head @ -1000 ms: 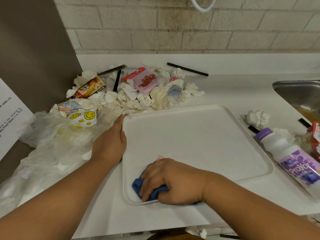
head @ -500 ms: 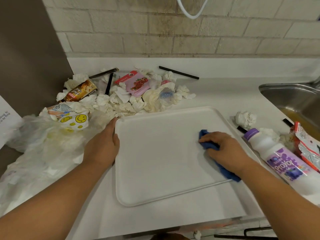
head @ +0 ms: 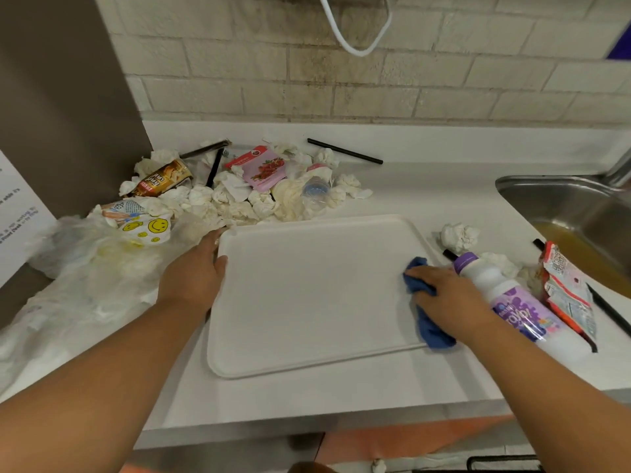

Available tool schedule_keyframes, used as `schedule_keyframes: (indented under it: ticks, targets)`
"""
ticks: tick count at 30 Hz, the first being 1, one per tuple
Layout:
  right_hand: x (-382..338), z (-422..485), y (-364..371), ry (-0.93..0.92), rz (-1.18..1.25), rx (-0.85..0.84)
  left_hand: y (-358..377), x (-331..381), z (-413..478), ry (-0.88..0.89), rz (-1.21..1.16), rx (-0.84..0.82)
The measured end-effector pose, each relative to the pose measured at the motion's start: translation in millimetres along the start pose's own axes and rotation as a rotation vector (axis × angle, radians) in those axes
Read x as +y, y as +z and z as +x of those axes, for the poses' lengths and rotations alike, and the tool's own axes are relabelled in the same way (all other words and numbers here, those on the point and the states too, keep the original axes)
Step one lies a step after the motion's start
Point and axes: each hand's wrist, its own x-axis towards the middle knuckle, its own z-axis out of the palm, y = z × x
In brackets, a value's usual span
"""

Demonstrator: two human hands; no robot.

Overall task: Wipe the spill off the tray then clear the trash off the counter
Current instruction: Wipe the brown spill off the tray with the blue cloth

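A white tray point(head: 307, 295) lies flat on the white counter point(head: 341, 394); no spill shows on it. My left hand point(head: 194, 274) grips the tray's left rim, thumb over the edge. At the tray's right edge my right hand point(head: 447, 298) presses down on a crumpled blue cloth point(head: 430, 322), which sticks out beyond my fingers. Behind the tray sits a pile of trash point(head: 239, 192): crumpled tissues, snack wrappers, a pink packet point(head: 263, 167), black straws.
A clear plastic bag point(head: 82, 278) spreads over the counter's left side. Right of the tray lie a purple-capped white bottle point(head: 505, 295), a tissue ball point(head: 457, 235), a red wrapper point(head: 566, 288) and a straw. A steel sink point(head: 580, 213) holds brownish liquid.
My right hand has swept the blue cloth from the tray's near-left corner across to its right edge. My left hand has kept hold of the left rim.
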Motion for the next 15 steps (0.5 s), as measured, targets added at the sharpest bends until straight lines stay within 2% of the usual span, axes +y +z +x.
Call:
schedule_keyframes:
  ticks: [4,6,9,11,15]
  targets:
    - [-17,-4,-2,0.028,0.001,-0.048,-5,9,-12,-0.14,-0.106,-0.051]
    - [-35,-10,0,-0.054,0.055,-0.107,-1,18,-37,-0.11,-0.161,-0.054]
    - [-63,-25,2,-0.17,0.175,-0.331,9,26,-71,-0.008,-0.168,0.0]
    - [-75,-39,1,-0.245,0.367,-0.306,5,29,-78,0.012,-0.21,0.084]
    - [-74,-59,-12,-0.115,0.816,-0.134,-15,48,-97,0.105,-0.232,0.164]
